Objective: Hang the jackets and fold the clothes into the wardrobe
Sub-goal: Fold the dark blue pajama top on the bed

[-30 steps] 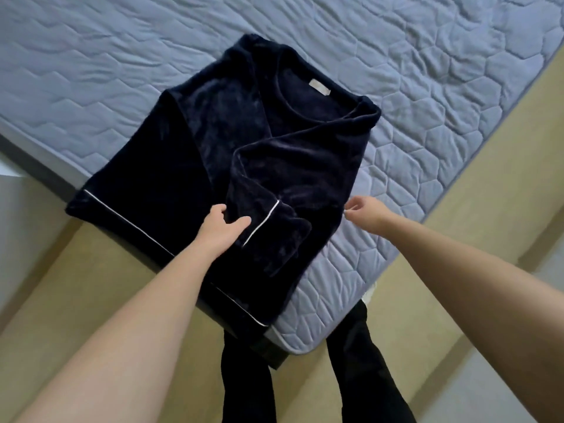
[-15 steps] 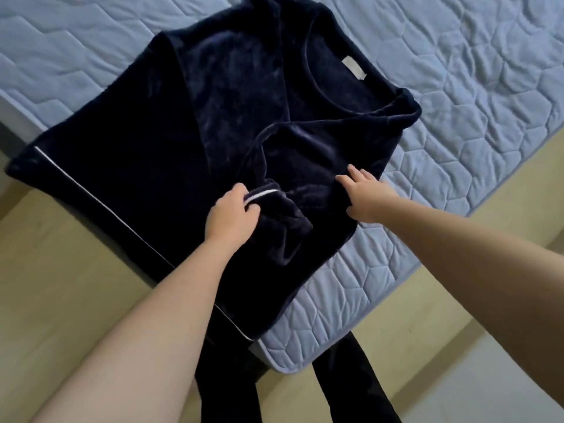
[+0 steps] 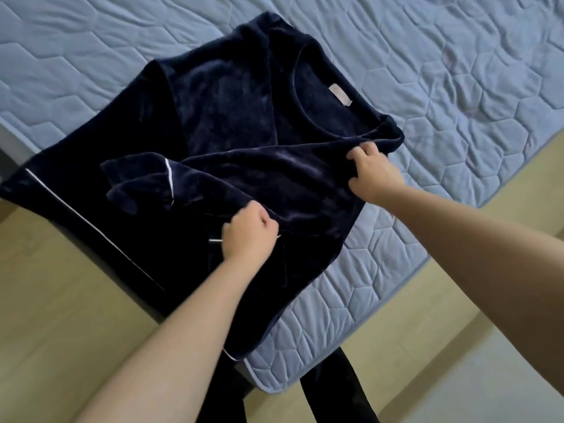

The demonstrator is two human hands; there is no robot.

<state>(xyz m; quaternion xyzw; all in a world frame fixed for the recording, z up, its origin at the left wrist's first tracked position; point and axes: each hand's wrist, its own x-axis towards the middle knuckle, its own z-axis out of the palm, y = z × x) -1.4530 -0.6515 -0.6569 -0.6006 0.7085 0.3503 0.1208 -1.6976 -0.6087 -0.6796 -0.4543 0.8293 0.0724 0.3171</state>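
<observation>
A dark navy velvet top (image 3: 232, 123) with thin white piping lies spread on the corner of the bed, neckline and pale label toward the far right. One sleeve is folded across the body, its cuff (image 3: 143, 181) pointing left. My left hand (image 3: 248, 233) is closed on the fabric at the sleeve's lower edge. My right hand (image 3: 370, 172) grips the top's right shoulder, just below the collar.
The bed's blue quilted mattress cover (image 3: 457, 87) fills the upper view, its corner (image 3: 271, 383) near me. The top's hem (image 3: 91, 236) hangs over the bed's left edge. Beige floor (image 3: 55, 315) lies on both sides. My dark-trousered legs (image 3: 329, 392) stand at the corner.
My left hand has carried the sleeve across the body so its cuff now points left. My right hand has moved up from the top's side to grip the right shoulder.
</observation>
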